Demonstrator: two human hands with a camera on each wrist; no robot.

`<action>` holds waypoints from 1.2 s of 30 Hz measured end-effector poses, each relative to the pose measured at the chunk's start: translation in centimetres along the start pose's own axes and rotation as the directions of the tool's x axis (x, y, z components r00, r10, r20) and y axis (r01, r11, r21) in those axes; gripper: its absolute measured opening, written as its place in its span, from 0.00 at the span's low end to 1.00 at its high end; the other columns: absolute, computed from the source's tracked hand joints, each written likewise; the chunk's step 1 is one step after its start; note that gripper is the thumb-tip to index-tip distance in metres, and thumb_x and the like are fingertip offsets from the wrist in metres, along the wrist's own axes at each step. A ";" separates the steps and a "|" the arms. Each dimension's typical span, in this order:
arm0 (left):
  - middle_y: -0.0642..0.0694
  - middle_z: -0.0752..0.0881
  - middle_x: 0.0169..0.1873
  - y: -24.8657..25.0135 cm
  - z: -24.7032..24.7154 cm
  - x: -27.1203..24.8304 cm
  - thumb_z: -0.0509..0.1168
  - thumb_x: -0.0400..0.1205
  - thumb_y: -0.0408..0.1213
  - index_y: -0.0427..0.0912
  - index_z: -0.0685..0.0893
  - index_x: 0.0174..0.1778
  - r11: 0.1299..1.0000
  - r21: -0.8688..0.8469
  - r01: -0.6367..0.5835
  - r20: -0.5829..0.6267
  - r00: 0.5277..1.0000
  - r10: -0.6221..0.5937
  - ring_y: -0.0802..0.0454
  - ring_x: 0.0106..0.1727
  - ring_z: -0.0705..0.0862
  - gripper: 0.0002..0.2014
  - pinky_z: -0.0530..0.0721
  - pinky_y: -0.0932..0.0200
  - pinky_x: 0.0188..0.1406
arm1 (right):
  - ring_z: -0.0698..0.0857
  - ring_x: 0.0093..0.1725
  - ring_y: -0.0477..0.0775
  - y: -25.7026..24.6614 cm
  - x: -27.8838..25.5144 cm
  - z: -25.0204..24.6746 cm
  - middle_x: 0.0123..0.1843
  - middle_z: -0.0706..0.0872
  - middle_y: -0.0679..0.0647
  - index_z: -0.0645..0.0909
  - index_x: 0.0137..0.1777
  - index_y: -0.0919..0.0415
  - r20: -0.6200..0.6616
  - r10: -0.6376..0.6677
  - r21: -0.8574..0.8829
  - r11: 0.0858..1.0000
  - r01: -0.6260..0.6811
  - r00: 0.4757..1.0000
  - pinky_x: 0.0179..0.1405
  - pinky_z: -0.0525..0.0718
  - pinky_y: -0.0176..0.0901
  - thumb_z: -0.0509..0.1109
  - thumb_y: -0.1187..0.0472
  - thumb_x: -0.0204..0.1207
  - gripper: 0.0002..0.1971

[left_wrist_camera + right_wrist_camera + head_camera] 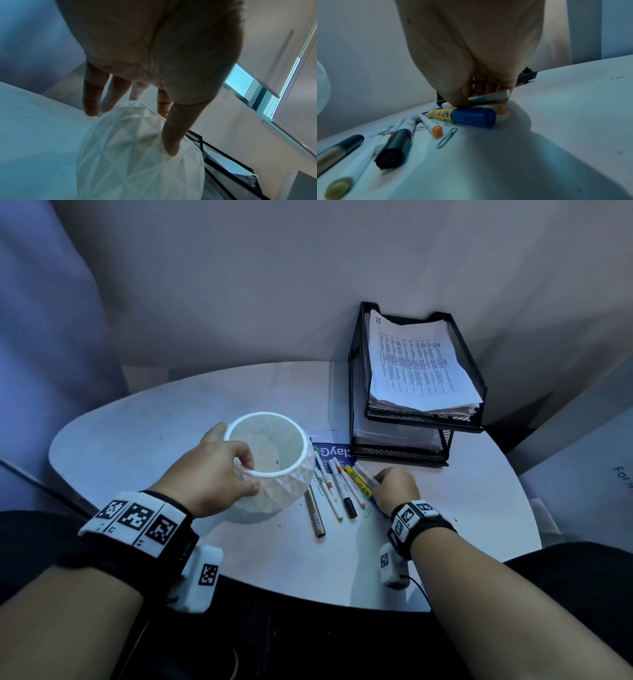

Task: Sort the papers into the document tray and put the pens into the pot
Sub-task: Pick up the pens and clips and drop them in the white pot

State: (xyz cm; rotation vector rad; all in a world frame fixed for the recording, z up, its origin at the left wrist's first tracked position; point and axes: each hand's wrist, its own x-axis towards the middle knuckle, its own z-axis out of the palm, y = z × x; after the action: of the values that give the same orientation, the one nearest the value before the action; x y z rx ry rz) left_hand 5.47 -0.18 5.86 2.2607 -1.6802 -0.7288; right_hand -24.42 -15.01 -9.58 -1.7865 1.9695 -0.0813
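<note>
A white faceted pot [274, 494] [137, 162] stands on the table, and nothing shows inside it. My left hand [248, 475] grips its near rim, thumb outside and fingers over the edge. Several pens [337, 491] lie in a row to the pot's right, among them a black-capped marker [393, 147] and a yellow marker with a blue cap [465, 116]. At the right end of the row my right hand [375, 482] [471, 102] pinches a grey pen [489, 97], which is lifted slightly. A black mesh document tray [476, 371] at the back right holds a stack of printed papers [414, 364].
A blue printed card [330, 451] lies under the pens, with paper clips [447, 138] scattered around them. The round white table [137, 440] stands against a wall. The tray has a lower tier [397, 451].
</note>
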 end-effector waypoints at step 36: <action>0.50 0.61 0.84 0.4 1.3 -0.2 0.80 0.73 0.46 0.54 0.87 0.48 0.997 0.041 -0.065 0.025 0.998 0.064 0.45 0.72 0.81 0.12 0.79 0.55 0.64 | 0.90 0.54 0.55 -5.5 -3.2 -4.1 0.50 0.92 0.52 0.89 0.50 0.54 -0.131 0.074 0.747 0.663 0.049 0.989 0.60 0.90 0.55 0.71 0.65 0.80 0.07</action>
State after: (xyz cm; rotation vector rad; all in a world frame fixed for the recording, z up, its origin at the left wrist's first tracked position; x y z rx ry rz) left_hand 4.38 0.04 5.00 2.2226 -1.7861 -0.7149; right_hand -20.75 -13.84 -3.05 -1.2162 1.6554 -0.9220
